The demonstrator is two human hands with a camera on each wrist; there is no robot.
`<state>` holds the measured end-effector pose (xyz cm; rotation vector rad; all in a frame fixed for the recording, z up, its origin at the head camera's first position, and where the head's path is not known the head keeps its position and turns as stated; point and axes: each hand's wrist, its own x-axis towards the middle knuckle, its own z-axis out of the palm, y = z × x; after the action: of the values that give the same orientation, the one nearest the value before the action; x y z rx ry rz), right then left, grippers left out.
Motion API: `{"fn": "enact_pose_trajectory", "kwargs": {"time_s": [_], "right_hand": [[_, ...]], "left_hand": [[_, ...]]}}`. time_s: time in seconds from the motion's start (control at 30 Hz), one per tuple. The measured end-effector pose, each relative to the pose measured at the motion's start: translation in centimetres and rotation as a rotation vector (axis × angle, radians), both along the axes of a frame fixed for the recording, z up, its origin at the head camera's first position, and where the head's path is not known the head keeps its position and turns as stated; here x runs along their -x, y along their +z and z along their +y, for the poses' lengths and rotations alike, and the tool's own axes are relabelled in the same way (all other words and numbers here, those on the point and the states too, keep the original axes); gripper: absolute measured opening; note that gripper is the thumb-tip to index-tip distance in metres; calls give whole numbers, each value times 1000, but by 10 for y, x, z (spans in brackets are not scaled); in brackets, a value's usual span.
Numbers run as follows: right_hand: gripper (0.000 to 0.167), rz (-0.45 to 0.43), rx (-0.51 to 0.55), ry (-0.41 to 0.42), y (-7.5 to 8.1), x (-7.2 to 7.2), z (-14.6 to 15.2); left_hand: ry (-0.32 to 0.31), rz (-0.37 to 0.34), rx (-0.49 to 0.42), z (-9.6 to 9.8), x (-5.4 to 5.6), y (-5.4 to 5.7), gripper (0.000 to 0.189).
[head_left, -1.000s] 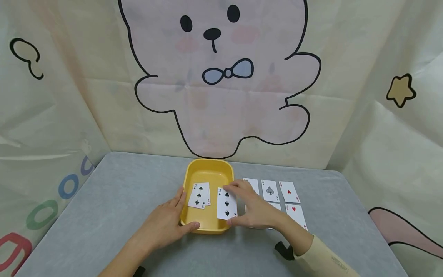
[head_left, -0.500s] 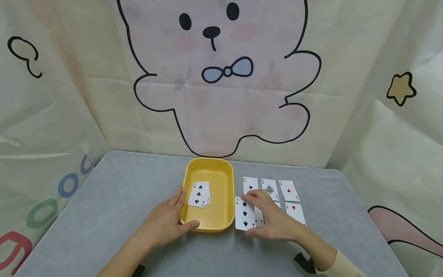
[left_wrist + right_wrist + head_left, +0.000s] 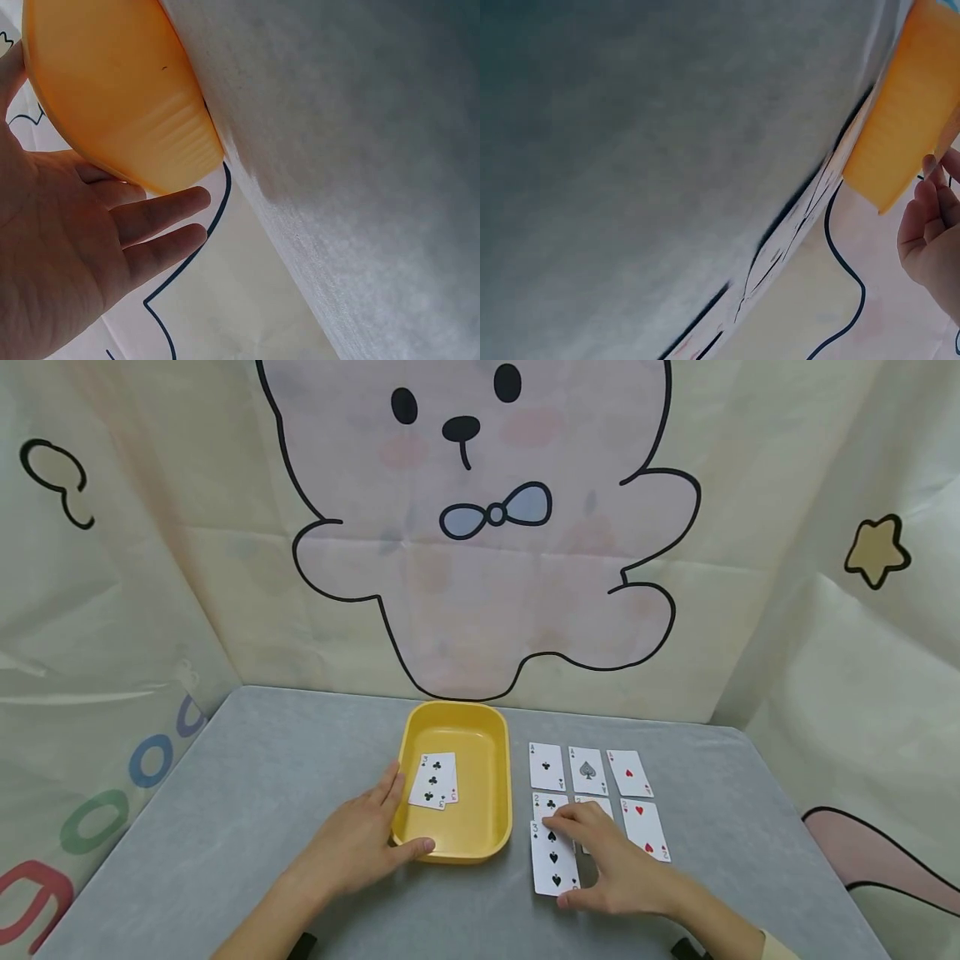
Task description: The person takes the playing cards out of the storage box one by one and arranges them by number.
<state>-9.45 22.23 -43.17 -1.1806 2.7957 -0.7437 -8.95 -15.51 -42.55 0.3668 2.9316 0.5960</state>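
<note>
A three of spades (image 3: 553,860) is pinched by its far and near edges between the thumb and fingers of my right hand (image 3: 618,864). It overlaps the lower part of a two of clubs (image 3: 547,802). My left hand (image 3: 360,835) holds the near left corner of a yellow tray (image 3: 480,827), thumb at the near rim and fingers along the left side. In the left wrist view, the fingers lie against the tray's outer wall (image 3: 120,97). Inside the tray, a three of clubs (image 3: 427,782) partly covers a red-marked card (image 3: 452,787).
Right of the tray, face-up cards lie in rows: an ace of clubs (image 3: 547,767), an ace of spades (image 3: 587,771) and an ace of hearts (image 3: 630,773). Below them is a two of hearts (image 3: 645,831); my right hand partly hides the card beside it. Grey cloth (image 3: 300,735) covers the table.
My right hand has carried the three of spades out of the tray, rightward and toward me, to below the two of clubs. The left hand stays at the tray.
</note>
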Motion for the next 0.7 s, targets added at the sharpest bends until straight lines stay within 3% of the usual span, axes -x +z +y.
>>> {"fn": "enact_pose_trajectory", "kwargs": {"time_s": [0.17,0.33,0.7], "right_hand": [[80,19,-39,3,-3,-7,7],[80,54,-64,58,-7,-13,10],[80,18,-136,45,-9,-17,11]], "left_hand": [[1,1,-4,1,-1,1,113],[-1,6,0,1,-1,1,112],[1,0,-4,1,0,1,112]]}}
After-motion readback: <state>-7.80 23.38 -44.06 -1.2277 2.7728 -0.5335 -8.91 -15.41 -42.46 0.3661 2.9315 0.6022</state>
